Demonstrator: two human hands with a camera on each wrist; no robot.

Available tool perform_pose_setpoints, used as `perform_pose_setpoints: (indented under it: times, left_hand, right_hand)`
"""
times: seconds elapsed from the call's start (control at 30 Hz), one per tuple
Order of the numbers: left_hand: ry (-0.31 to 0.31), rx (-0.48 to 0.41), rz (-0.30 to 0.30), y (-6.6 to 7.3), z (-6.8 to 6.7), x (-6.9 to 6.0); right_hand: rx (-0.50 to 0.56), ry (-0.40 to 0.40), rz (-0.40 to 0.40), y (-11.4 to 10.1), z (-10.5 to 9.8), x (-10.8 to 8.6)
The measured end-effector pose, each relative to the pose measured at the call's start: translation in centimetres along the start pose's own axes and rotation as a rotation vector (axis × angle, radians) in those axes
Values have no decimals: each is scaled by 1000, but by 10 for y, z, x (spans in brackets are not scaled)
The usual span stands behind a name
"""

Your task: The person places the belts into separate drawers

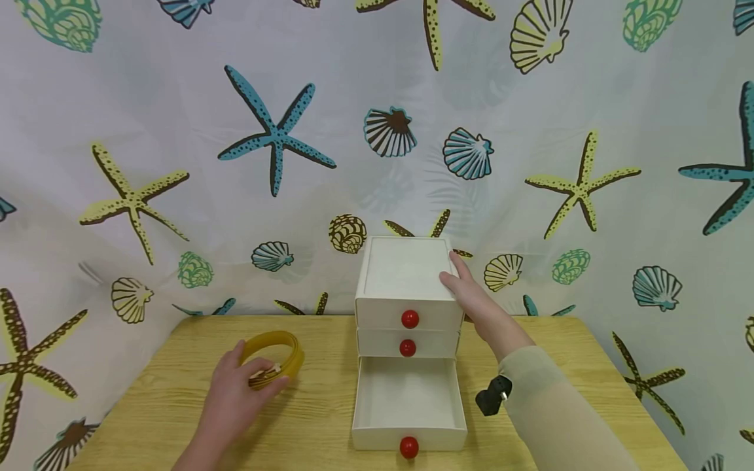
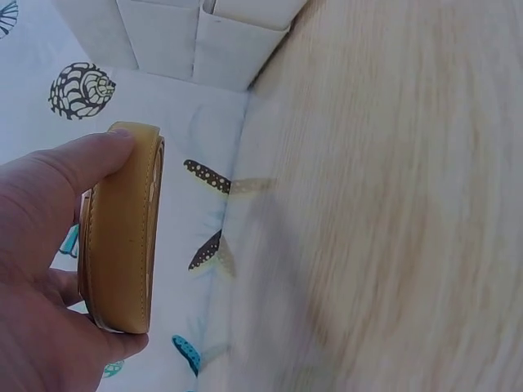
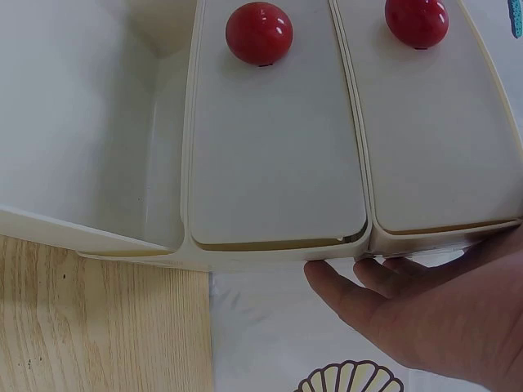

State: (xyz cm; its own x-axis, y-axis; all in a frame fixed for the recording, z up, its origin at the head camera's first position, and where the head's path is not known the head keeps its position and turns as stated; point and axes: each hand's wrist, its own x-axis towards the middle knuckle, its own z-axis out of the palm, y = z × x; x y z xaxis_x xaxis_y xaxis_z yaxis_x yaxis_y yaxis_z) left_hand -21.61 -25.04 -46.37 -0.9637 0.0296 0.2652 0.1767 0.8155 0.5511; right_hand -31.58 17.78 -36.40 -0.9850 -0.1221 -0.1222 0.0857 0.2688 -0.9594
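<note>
A coiled yellow-tan belt (image 1: 298, 358) hangs in my left hand (image 1: 232, 396), left of a small white drawer cabinet (image 1: 406, 268). In the left wrist view, thumb and fingers grip the stitched band of the belt (image 2: 122, 237) from both sides. Its metal buckle shows inside the coil in the head view. My right hand (image 1: 480, 307) rests against the cabinet's right side and top edge, fingers fairly straight. The bottom drawer (image 1: 406, 396) is pulled out, with nothing visible inside. In the right wrist view, fingertips of the right hand (image 3: 433, 310) touch the cabinet's side.
Two upper drawers are closed, each with a red round knob (image 1: 410, 319). The cabinet stands on a light wooden table (image 1: 318, 418). Behind it hangs a white cloth (image 1: 188, 98) with starfish and shells. A black device (image 1: 493, 395) sits on the right wrist.
</note>
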Motion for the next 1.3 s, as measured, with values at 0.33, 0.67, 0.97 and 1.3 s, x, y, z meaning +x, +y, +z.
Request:
perform_pose_setpoints:
  times: [0.33,0.67,0.97,1.3]
  left_hand:
    - [36,-9,51,18,0,-2]
    - [39,-14,69,32,2,-3]
    - [13,-17,64,47,3,-5]
    - [-15,-44,69,68,1,-12]
  right_hand:
    - [10,-2,-3,-1,0,1]
    - [0,-4,-13,-2,-1,-1]
    - [11,-8,-7,0,-1,0]
    - [17,-2,-1,1,0,1]
